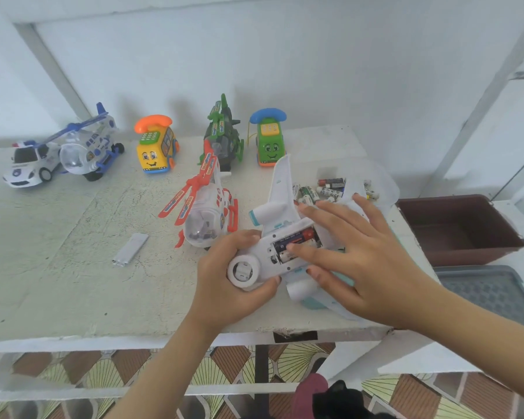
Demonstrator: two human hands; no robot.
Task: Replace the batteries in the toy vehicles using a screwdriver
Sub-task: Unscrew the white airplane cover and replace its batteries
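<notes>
Several loose batteries, print unreadable; left hand grips toy plane.

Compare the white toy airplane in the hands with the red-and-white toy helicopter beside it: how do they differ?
The white plastic toy airplane lies belly-up; the red-and-white toy helicopter stands upright on the table. The airplane's battery compartment is open, batteries showing; the helicopter shows none. The left hand grips the airplane and fingers of the right hand touch its batteries; no hand holds the helicopter. Both are mostly white.
</notes>
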